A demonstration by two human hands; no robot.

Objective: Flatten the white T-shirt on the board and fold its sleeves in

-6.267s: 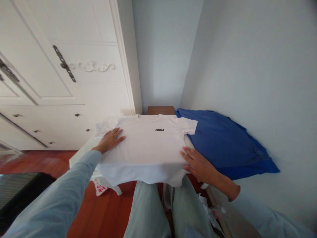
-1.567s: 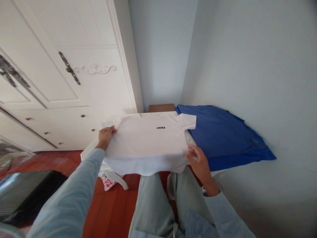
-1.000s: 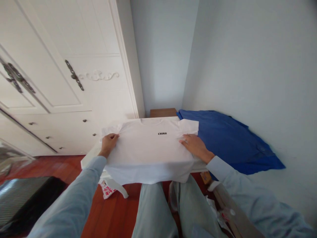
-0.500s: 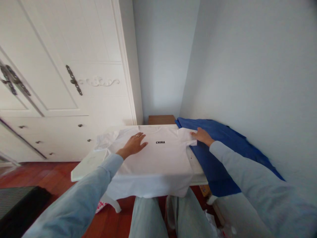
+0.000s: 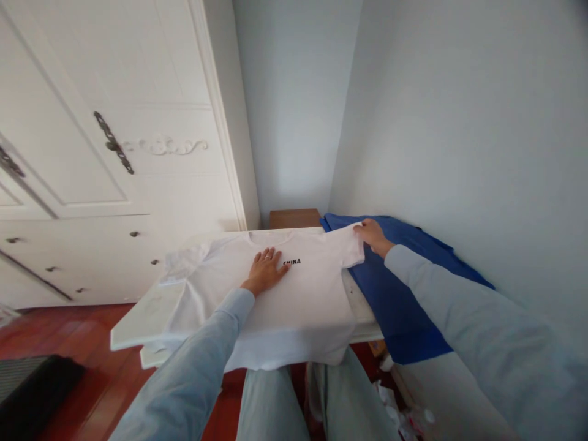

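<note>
Jeans show nearest, below the hem of a white T-shirt spread across a white table. Left hand lies flat, fingers parted, on its chest, thumb touching the CHINA lettering. Farther, the right hand pinches the nearby sleeve's end, over blue cloth. Beyond sits something brown.
</note>
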